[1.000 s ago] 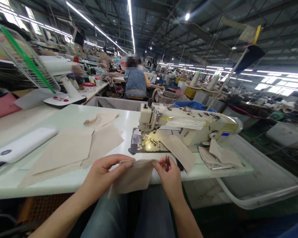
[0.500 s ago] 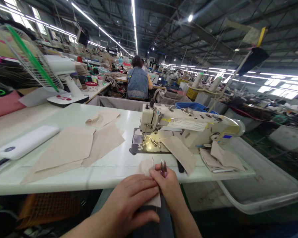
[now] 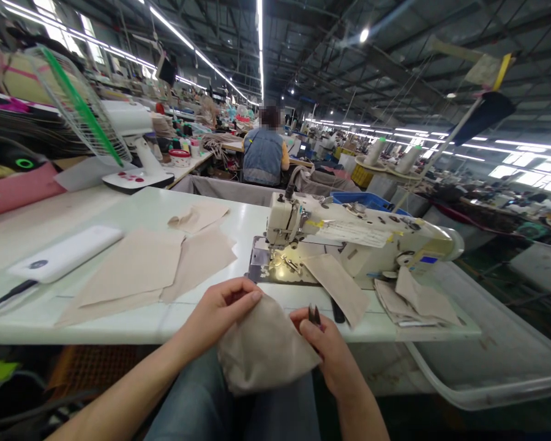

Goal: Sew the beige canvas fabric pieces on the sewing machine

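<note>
Panels of flat beige cloth (image 3: pixel 133 266) lie on a pale green tabletop (image 3: pixel 133 329); the left hand (image 3: pixel 227 306) pinches a loose, rumpled beige fabric piece (image 3: pixel 264 352) above a blue-jeaned lap (image 3: pixel 188 398); the right hand (image 3: pixel 329 346) clasps small dark-bladed snips (image 3: pixel 314 315), its grip on the fabric unclear, near a cream metal sewing machine (image 3: pixel 358 228).

The held piece (image 3: pixel 266 352) is soft, matt cloth, like the flat panels (image 3: pixel 138 263) on the table (image 3: pixel 138 211), whose top is smooth and glossy. The sewing machine (image 3: pixel 408 233) has a smooth, painted-looking casing, a paper label (image 3: pixel 356 233) and a shiny metal plate (image 3: pixel 289 269). The white slab (image 3: pixel 73 251) looks like smooth plastic; the snips' blades (image 3: pixel 314 315) look metal; the bin (image 3: pixel 500 367) is cloudy plastic.
</note>
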`<state>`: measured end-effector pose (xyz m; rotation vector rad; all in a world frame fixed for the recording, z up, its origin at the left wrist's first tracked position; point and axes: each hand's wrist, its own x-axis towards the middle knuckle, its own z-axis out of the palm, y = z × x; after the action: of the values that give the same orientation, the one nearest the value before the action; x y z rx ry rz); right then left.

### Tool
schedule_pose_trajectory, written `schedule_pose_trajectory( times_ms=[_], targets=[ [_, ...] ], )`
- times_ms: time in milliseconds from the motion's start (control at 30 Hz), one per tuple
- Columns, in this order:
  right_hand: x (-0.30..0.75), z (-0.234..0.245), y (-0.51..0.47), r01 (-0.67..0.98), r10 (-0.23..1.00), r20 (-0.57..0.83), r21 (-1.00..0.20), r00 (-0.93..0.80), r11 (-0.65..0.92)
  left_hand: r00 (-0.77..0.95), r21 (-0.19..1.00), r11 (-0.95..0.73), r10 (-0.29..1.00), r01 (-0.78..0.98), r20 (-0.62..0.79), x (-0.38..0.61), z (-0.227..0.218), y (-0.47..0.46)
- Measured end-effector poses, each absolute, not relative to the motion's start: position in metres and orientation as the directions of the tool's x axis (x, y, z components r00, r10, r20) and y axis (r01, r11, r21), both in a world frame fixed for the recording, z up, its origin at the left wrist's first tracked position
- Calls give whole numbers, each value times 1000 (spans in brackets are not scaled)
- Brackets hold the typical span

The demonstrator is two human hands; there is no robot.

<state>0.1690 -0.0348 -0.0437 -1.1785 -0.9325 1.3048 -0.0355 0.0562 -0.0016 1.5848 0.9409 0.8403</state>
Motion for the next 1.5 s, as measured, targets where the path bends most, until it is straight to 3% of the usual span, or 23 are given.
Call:
schedule_pose_trajectory(
  times_ms=[100, 267, 467, 600, 733, 967, 1200, 1300, 1400, 1500],
  targets=[
    [165, -55, -34, -214, 982, -78, -976, 173, -40, 308, 985, -88, 951, 150, 38, -37, -1, 56],
    [147, -74, -26, -136, 854, -30, -990, 520, 48, 243, 977, -152, 963, 149, 112, -32, -13, 57],
    [130, -74, -27, 220, 617, 256, -966, 744, 135, 58, 953, -258, 966, 159, 252, -16, -25, 36],
    [126, -69, -29, 260, 517, 275, -960, 811, 104, 2, 982, -175, 984, 73, 175, -11, -28, 28],
    [131, -65, -28, 221, 562, 216, -973, 799, 60, 90, 1000, -16, 996, -12, 17, -12, -32, 32],
    [136, -65, -29, 248, 583, 220, -968, 782, 33, 283, 992, 108, 955, -71, -84, -21, -21, 40],
    [136, -69, -27, 270, 597, 269, -959, 756, 90, 342, 969, 241, 916, -49, -211, -28, -23, 49],
    [136, -72, -28, 198, 738, 200, -976, 645, 91, 286, 989, 144, 946, 45, -151, -38, -19, 57],
    [126, -77, -27, 59, 898, 74, -997, 435, 53, 193, 961, -95, 980, 260, 44, -47, 1, 74],
    [111, -81, -20, -32, 968, -13, -999, 250, -5, 321, 757, -413, 905, 506, 279, -46, 27, 102]
  ],
)
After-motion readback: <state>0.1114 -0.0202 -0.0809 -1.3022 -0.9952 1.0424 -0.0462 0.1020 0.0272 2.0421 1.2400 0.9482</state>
